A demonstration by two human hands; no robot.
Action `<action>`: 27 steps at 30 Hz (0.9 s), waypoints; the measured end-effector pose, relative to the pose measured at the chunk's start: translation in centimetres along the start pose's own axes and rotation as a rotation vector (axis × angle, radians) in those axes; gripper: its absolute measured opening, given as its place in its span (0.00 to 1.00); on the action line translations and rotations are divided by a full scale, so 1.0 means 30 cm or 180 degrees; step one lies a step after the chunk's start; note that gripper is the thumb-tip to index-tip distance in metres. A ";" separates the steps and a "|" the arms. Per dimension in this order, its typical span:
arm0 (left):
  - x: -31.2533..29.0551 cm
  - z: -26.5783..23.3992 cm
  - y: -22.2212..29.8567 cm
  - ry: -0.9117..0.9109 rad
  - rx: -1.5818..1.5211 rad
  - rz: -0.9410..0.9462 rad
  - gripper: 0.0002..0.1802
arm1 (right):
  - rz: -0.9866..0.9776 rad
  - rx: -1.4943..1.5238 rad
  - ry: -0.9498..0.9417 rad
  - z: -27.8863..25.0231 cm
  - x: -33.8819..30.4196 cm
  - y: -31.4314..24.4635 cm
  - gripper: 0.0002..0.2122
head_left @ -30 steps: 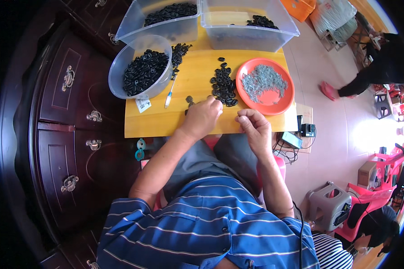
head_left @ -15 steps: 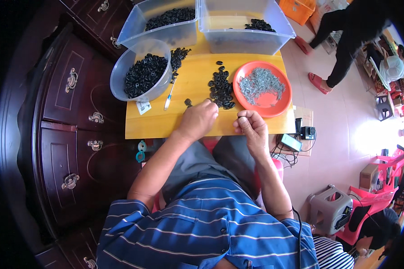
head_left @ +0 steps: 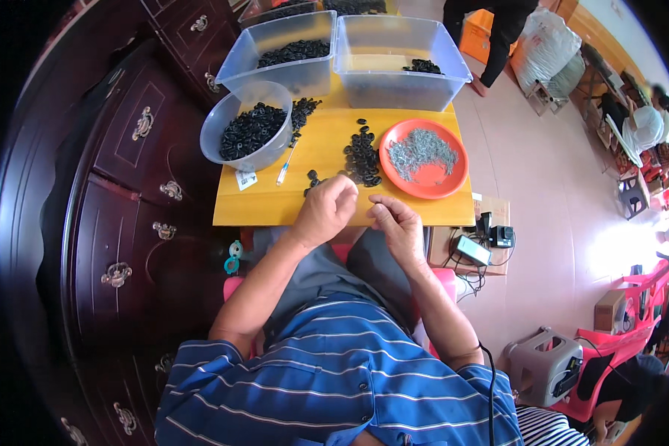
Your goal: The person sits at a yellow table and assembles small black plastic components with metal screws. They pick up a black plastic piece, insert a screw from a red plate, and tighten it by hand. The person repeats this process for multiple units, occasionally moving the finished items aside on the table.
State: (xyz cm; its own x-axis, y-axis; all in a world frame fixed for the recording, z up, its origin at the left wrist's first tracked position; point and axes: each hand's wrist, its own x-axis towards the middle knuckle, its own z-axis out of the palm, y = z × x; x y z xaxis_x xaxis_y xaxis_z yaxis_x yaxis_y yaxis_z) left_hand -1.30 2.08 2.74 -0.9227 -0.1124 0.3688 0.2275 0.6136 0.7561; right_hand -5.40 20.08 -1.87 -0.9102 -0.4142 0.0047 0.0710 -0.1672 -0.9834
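My left hand (head_left: 327, 209) is closed over the near part of the yellow table, fingers curled together, and whatever they hold is hidden. Close beside it, my right hand (head_left: 398, 226) pinches a small black part between thumb and fingertips, only a sliver of it showing. Beyond the hands lies a pile of small black oval parts (head_left: 362, 157). A few more black pieces (head_left: 312, 175) rest just past my left hand. To the right, an orange-red plate (head_left: 429, 190) bears a heap of small silvery-grey pieces (head_left: 421, 151).
A round clear tub (head_left: 209, 141) full of black parts stands at the left, with a pen (head_left: 285, 166) next to it. Two clear rectangular bins (head_left: 401, 91) (head_left: 275, 78) line the far edge. Right of the table, a cardboard box (head_left: 490, 259) carries cabled devices. Dark drawers (head_left: 119, 245) flank the left.
My left hand has drawn back slightly from the loose black pieces. My right hand has moved left, closer to it. The view has tilted up, and the person beyond has stepped farther away.
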 end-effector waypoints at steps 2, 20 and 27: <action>-0.009 -0.004 0.006 0.0046 -0.0164 -0.0058 0.03 | -0.0090 -0.0101 -0.0014 0.005 0.005 0.006 0.12; -0.085 0.025 -0.014 0.0012 -0.0827 -0.0297 0.10 | -0.0378 0.0233 -0.0541 0.029 0.000 0.032 0.09; -0.095 0.006 0.010 0.0076 -0.0839 -0.0315 0.11 | -0.0295 0.0360 -0.0628 0.030 -0.009 0.017 0.08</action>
State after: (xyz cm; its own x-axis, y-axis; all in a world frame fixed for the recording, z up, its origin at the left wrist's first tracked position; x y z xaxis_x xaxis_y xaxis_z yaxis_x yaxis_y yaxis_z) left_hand 1.35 2.70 1.82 -0.9376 -0.1819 0.2964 0.2126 0.3745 0.9025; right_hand -4.75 19.30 -2.21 -0.8183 -0.5574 0.1405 0.0461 -0.3073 -0.9505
